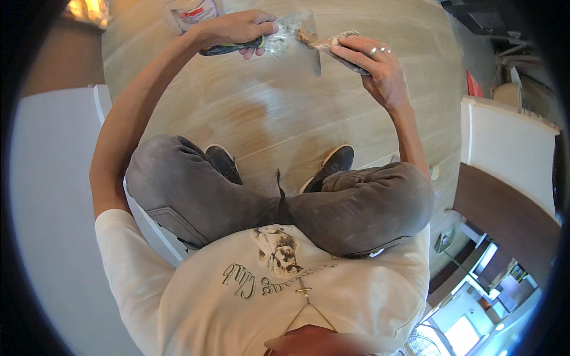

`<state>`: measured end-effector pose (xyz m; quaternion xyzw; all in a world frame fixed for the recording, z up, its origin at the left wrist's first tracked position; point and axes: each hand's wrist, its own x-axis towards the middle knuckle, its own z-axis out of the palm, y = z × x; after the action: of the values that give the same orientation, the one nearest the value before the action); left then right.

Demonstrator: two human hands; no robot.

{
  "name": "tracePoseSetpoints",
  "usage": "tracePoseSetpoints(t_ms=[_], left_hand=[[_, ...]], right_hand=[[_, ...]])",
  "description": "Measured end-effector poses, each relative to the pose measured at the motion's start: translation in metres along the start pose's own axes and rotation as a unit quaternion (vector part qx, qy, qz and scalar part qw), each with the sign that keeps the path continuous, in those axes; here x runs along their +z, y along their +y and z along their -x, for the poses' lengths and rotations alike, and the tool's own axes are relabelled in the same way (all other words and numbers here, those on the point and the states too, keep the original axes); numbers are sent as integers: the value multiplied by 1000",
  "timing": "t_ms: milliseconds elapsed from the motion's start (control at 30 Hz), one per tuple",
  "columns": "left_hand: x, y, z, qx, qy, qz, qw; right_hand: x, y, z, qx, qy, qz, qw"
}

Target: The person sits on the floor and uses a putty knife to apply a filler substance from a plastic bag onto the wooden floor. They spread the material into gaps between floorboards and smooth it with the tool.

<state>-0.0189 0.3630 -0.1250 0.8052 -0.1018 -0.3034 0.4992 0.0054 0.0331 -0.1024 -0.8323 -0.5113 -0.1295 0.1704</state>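
Both arms reach out over the floor. My left hand point(249, 29) is closed round the dark, green-edged handle point(233, 47) of a wide putty knife. Its shiny blade point(306, 56) points right and carries whitish smears, with a brown lump of paste point(306, 37) near the far edge. My right hand point(377, 59), with rings on its fingers, grips a flat grey scraper point(350, 62) coated with pale paste. The scraper's tip meets or nearly meets the blade at the brown lump. The right hand's fingers hide much of the scraper.
A plastic packet point(195, 13) with red and blue print lies on the wood-look floor point(267, 95) beyond my left hand. My dark shoes point(337, 161) stand below my bent knees. White panels point(59, 178) rise on the left; a white block point(510, 154) stands on the right.
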Motion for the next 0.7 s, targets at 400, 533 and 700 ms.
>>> tracePoseSetpoints(t_ms=[400, 533, 700], left_hand=[[-14, -144, 61, -40, 115, 62, 991], [-12, -177, 81, -51, 154, 97, 982], [2, -190, 140, -77, 213, 185, 956]], right_hand=[[103, -29, -21, 152, -245, -197, 937], [182, -2, 41, 212, -212, -114, 947], [247, -34, 63, 166, -151, -12, 974]])
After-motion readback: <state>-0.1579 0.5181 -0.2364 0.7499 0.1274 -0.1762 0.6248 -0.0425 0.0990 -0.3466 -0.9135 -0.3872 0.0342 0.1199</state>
